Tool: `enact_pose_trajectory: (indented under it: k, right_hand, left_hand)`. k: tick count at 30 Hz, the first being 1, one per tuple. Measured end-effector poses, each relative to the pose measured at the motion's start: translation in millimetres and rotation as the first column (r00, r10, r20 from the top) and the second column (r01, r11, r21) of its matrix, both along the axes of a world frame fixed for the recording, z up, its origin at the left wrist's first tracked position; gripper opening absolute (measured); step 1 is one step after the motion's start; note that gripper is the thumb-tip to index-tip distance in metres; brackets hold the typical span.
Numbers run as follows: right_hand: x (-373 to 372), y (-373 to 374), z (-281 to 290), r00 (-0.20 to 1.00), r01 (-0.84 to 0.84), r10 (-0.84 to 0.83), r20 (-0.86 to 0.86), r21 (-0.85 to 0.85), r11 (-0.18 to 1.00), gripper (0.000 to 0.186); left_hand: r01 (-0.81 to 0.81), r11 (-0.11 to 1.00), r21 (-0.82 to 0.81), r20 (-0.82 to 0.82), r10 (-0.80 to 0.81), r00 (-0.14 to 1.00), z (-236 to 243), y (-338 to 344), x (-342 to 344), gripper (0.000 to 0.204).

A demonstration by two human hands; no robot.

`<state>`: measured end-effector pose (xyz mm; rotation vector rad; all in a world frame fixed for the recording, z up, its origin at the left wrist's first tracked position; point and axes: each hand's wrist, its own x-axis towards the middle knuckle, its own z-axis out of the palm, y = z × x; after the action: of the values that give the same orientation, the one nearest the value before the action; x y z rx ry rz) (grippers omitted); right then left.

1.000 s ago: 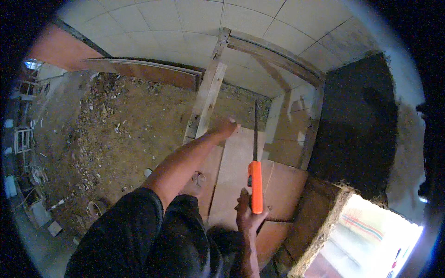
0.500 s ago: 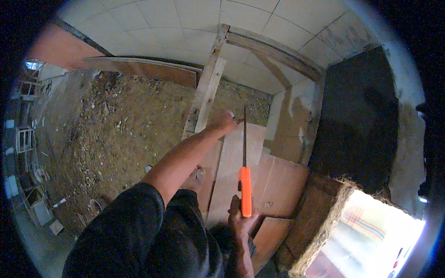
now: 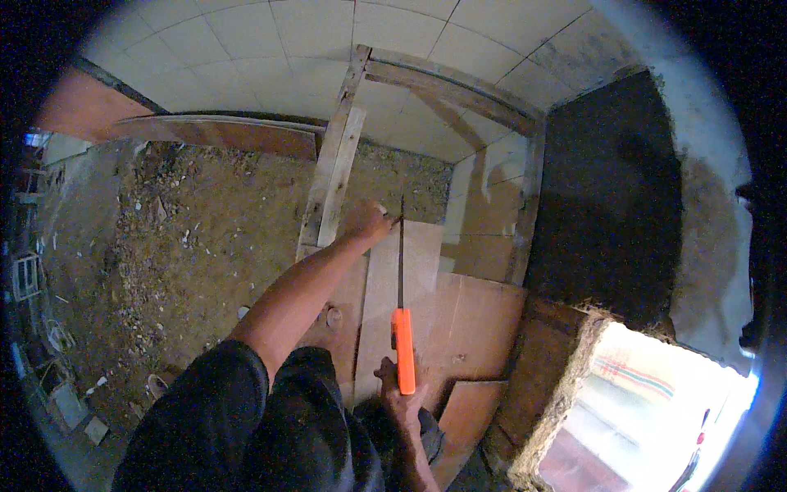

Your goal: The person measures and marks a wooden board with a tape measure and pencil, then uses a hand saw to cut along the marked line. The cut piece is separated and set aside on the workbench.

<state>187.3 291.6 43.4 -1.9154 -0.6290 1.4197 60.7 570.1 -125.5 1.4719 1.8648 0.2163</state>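
Observation:
My right hand (image 3: 399, 403) is closed round the bright orange handle of a handsaw (image 3: 404, 353). The narrow dark blade points away from me, seen nearly edge-on, over a pale wooden board (image 3: 379, 320). Close to the blade's far end, my left hand (image 3: 366, 223) has its fingers drawn together at the board's far edge. A small dark bit shows at the fingertips; whether they grip the board, the blade or something else is hidden.
A wooden frame (image 3: 332, 172) stands beyond the board against a tiled wall (image 3: 311, 29). Plywood sheets (image 3: 475, 328) lie to the right, near a dark panel (image 3: 607, 197) and a bright rough-edged opening (image 3: 631, 410). Debris-strewn dirt ground (image 3: 205, 238) spreads left.
The whole view has shifted, so most things sit farther left. The saw appears drawn slightly back toward me along the board. My left hand stays by the blade's far end.

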Motion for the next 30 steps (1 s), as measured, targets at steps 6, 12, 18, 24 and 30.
enact_pose_trajectory:
  k: [6,12,18,24,30]
  right_hand:
    - [0.1,-1.8,-0.7,0.987,-0.138,0.131,0.091,0.079,0.987,0.044]
    - [-1.8,-8.1,-7.9,0.964,-0.118,0.093,0.251,0.089,0.989,0.040]
    - [-5.4,6.1,8.2,0.982,-0.004,-0.019,0.190,0.122,0.993,0.036]
    - [-4.3,8.7,6.9,0.989,0.020,-0.039,0.146,0.130,0.991,0.037]
    - [0.5,-11.9,-16.2,0.972,-0.074,0.044,0.233,0.123,0.990,0.038]
  left_hand:
    - [0.049,0.997,0.056,-0.099,-0.043,0.994,8.7,-10.3,10.5,0.052]
    - [0.069,0.998,-0.004,0.034,-0.069,0.997,-8.6,-4.4,6.3,0.049]
    - [0.045,0.999,-0.016,0.012,-0.045,0.999,-10.7,1.2,9.0,0.055]
    - [-0.023,0.996,0.084,0.028,0.021,0.999,-7.7,-2.0,10.5,0.061]
    - [0.037,0.999,-0.020,0.043,-0.036,0.998,10.5,-0.2,6.6,0.051]
